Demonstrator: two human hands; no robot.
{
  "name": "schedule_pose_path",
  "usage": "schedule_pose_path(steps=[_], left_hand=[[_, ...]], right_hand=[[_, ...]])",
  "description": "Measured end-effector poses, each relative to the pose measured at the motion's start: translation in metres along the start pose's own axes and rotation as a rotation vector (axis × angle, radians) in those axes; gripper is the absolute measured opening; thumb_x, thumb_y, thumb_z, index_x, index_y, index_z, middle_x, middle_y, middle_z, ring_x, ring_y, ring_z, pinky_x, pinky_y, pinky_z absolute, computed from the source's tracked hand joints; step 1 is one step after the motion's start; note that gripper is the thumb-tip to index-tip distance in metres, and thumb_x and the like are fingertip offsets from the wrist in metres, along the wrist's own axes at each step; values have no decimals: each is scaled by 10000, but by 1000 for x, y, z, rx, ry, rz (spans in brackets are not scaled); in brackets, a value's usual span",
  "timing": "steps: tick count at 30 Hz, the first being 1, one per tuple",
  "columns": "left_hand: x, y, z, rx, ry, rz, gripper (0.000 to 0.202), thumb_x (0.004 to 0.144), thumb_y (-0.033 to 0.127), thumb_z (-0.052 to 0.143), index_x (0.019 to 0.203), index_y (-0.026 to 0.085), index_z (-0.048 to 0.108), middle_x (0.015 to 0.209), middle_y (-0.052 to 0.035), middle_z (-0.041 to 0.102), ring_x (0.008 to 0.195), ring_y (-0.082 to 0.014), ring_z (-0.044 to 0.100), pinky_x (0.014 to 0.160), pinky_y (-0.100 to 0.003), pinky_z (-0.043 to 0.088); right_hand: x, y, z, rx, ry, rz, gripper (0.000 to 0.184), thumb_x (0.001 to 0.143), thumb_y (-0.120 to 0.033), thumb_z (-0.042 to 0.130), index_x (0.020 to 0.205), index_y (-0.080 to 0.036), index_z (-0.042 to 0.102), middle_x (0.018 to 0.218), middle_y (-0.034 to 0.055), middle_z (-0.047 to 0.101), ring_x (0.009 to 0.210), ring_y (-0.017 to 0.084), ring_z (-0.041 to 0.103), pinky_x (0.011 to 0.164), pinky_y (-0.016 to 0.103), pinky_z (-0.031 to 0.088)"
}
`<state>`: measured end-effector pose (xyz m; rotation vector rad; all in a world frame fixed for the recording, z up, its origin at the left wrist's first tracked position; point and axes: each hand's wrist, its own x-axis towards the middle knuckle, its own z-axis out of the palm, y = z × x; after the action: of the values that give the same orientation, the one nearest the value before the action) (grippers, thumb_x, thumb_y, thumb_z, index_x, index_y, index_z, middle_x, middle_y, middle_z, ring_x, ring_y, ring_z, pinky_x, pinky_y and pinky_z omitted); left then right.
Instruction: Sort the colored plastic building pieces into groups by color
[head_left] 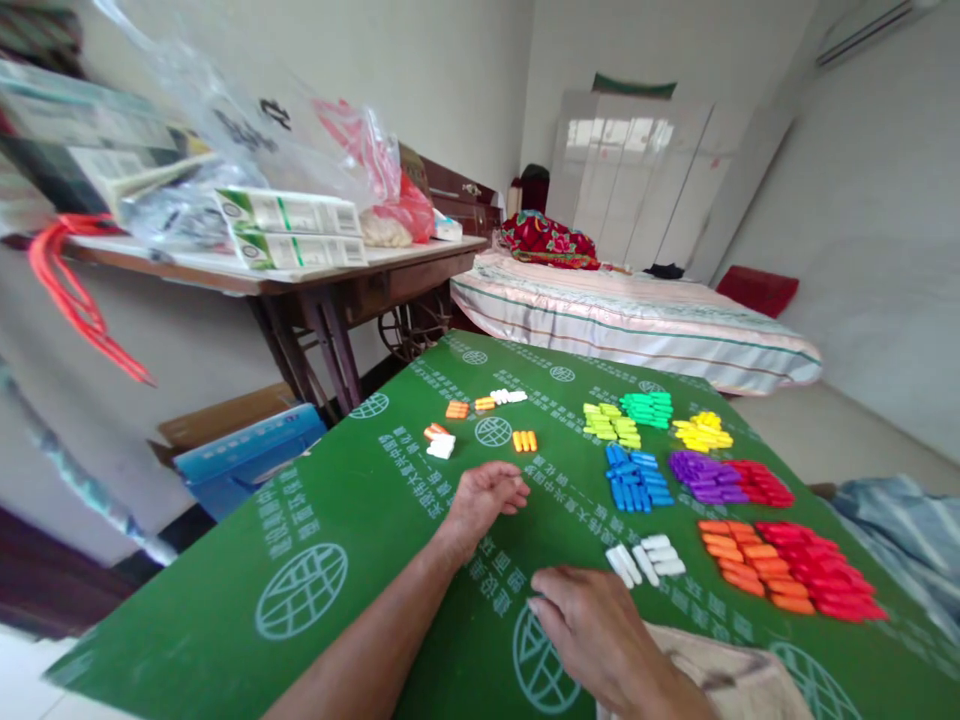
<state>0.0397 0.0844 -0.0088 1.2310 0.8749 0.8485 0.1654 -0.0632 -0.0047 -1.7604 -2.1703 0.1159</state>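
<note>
My left hand [487,500] is over the middle of the green table board [390,590], its fingers curled together. Anything inside them is hidden. Just beyond it lie three yellow-orange capsule-shaped pieces [525,441]. My right hand [589,620] hovers nearer to me, back up, with a small gap between thumb and forefinger and nothing visible in it. Several white pieces [645,560] rest to its right. Farther off, a small white bundle [441,446] touches orange pieces [435,431]; another orange group [457,410] and a white group [509,396] lie behind.
Sorted piles stand at the right: blue [637,480], lime [611,425], green [646,409], yellow [703,431], purple [705,478], red [817,570] and orange [754,565]. A beige cloth [735,675] lies by my right wrist. A side table [420,262] holds boxes and bags; a bed [630,310] is behind.
</note>
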Motion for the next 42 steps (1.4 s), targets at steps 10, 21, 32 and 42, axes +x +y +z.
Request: schedule_pose_path(steps=[10, 21, 32, 42], left_hand=[[38, 7, -67, 960, 722, 325, 441, 748, 262, 530, 1159, 108, 574, 1206, -163, 595, 1133, -302, 523, 967, -447, 433], [37, -1, -63, 1314, 614, 131, 491, 776, 250, 548, 1259, 163, 525, 1394, -157, 435, 1266, -306, 414, 1031, -423, 363], [30, 4, -58, 945, 538, 185, 371, 732, 166, 548, 1096, 149, 614, 1095, -140, 644, 1042, -280, 583, 921, -429, 441], [-4, 5, -4, -231, -290, -61, 394, 634, 280, 779, 964, 138, 618, 1007, -110, 698, 887, -209, 665, 746, -318, 534]], right_hand=[[-4, 12, 22, 111, 199, 6, 299, 911, -201, 400, 651, -210, 547, 583, -35, 584, 519, 87, 541, 545, 233, 297], [-10, 17, 42, 194, 354, -2, 287, 926, -211, 412, 711, -206, 602, 584, -28, 581, 507, 83, 539, 549, 206, 330], [-11, 20, 47, 239, 406, -1, 279, 926, -234, 431, 765, -207, 657, 653, -6, 665, 539, 99, 613, 570, 192, 411], [-5, 19, 41, 232, 645, 111, 260, 917, -282, 458, 1044, -161, 651, 796, 68, 715, 616, 136, 650, 624, 231, 528]])
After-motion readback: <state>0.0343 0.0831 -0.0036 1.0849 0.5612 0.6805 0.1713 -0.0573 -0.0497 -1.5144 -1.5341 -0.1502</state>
